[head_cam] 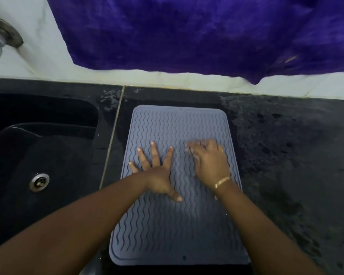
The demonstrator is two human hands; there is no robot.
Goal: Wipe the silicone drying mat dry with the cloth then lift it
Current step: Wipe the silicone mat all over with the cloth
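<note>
A grey silicone drying mat (167, 231) with wavy ridges lies flat on the black counter, to the right of the sink. My left hand (157, 171) presses flat on the mat's left half with fingers spread straight. Over the mat's right half my right hand (209, 157) is blurred by motion, fingers extended on the surface, a gold bracelet at the wrist. I cannot make out a wiping cloth under either hand.
A black sink (48, 155) with a metal drain (39, 181) lies to the left. A tap (0, 36) sits at the far left. A large purple cloth (207, 32) hangs over the white wall behind. The counter (296, 155) on the right is wet.
</note>
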